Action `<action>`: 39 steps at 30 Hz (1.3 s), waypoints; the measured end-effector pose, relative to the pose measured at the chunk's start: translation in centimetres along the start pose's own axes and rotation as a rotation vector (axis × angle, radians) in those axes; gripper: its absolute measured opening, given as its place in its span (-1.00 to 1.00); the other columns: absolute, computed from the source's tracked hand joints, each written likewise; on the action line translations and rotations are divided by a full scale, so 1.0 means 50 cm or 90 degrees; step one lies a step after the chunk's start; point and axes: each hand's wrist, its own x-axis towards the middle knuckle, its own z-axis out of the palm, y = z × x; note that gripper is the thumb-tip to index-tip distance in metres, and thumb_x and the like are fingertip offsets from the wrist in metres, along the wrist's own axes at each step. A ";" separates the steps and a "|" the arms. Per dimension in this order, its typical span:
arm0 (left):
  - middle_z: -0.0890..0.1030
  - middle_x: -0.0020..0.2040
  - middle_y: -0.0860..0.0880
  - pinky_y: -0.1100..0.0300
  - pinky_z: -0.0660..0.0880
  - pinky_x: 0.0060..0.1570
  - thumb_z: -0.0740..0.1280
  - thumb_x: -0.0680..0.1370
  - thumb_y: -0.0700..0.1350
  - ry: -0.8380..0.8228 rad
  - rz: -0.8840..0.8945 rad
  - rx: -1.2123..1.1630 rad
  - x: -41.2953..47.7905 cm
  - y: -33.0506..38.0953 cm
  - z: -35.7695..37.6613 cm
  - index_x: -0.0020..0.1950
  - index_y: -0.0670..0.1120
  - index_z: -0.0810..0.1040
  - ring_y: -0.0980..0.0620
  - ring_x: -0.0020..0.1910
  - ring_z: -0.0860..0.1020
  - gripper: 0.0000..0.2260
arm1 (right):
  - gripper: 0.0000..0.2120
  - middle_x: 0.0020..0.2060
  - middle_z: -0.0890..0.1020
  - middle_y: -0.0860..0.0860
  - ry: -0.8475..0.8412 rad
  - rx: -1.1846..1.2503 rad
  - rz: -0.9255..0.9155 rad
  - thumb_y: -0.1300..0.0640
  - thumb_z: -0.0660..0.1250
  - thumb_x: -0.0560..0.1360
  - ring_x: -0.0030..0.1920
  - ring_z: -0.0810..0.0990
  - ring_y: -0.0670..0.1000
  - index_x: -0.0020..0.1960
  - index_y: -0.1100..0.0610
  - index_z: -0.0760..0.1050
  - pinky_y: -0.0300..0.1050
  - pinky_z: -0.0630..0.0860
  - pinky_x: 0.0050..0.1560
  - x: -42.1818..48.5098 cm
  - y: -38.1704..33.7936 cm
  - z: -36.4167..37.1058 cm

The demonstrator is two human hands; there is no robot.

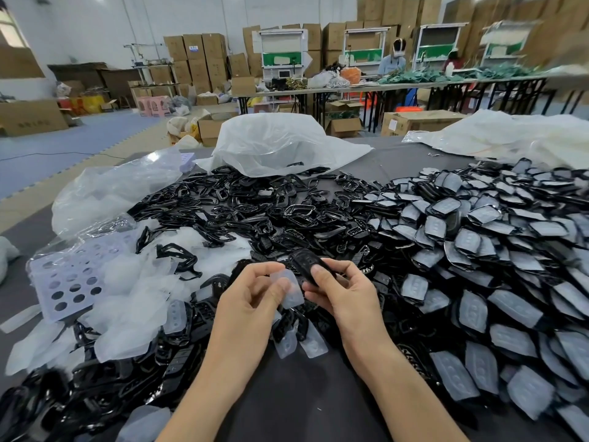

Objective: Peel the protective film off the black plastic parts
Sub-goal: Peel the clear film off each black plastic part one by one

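My right hand (341, 295) grips a glossy black plastic part (306, 264), thumb pressed on its top face. My left hand (255, 298) pinches a translucent whitish film (291, 290) that hangs just left of the part; whether the film still touches the part I cannot tell. To the right lies a large heap of black parts with film on them (478, 250). Ahead and to the left lies a heap of bare black parts (255, 212). Loose films (134, 282) are piled on the left.
The dark table (299, 393) shows bare between my forearms. Clear plastic bags (280, 145) lie at the far side and far right. A lilac perforated sheet (67, 282) sits on the left. Cardboard boxes, work tables and other people fill the background.
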 end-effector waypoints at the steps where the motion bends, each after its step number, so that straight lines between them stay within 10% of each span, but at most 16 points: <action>1: 0.71 -0.17 0.05 0.48 0.45 -0.22 0.38 0.58 -0.07 -0.011 -0.011 -0.031 0.001 -0.001 0.001 0.01 0.10 0.59 0.19 -0.20 0.63 -0.93 | -0.85 -0.13 0.72 0.16 -0.012 -0.010 0.002 0.26 0.44 0.53 -0.16 0.73 0.08 0.08 0.21 0.57 -0.16 0.64 -0.15 -0.002 0.000 0.001; 17: 0.64 -0.21 -0.07 0.00 0.65 -0.23 0.40 0.54 -0.16 0.067 -0.066 -0.233 0.014 -0.021 0.006 -0.07 0.01 0.59 -0.05 -0.37 0.62 -0.93 | -0.86 -0.20 0.73 0.10 -0.169 -0.058 -0.002 0.23 0.46 0.51 -0.21 0.72 0.02 0.03 0.24 0.56 -0.22 0.62 -0.15 -0.030 -0.006 0.023; 24: 0.57 -0.24 -0.02 0.25 0.54 -0.30 0.36 0.58 -0.20 0.044 -0.084 -0.256 0.017 -0.024 0.000 0.11 0.08 0.63 0.08 -0.34 0.53 -0.80 | -0.73 -0.07 0.74 0.11 -0.182 -0.052 -0.014 0.02 0.46 0.45 -0.08 0.71 0.02 0.08 0.15 0.64 -0.22 0.62 -0.03 -0.029 0.000 0.026; 39: 0.72 -0.13 -0.02 0.34 0.57 -0.15 0.33 0.61 -0.19 0.002 -0.048 -0.112 0.008 -0.008 -0.003 0.07 0.10 0.62 0.04 -0.16 0.70 -0.82 | -0.84 -0.09 0.73 0.19 -0.152 -0.066 -0.031 0.28 0.36 0.58 -0.17 0.72 0.12 0.15 0.19 0.58 -0.09 0.67 -0.07 -0.026 -0.004 0.018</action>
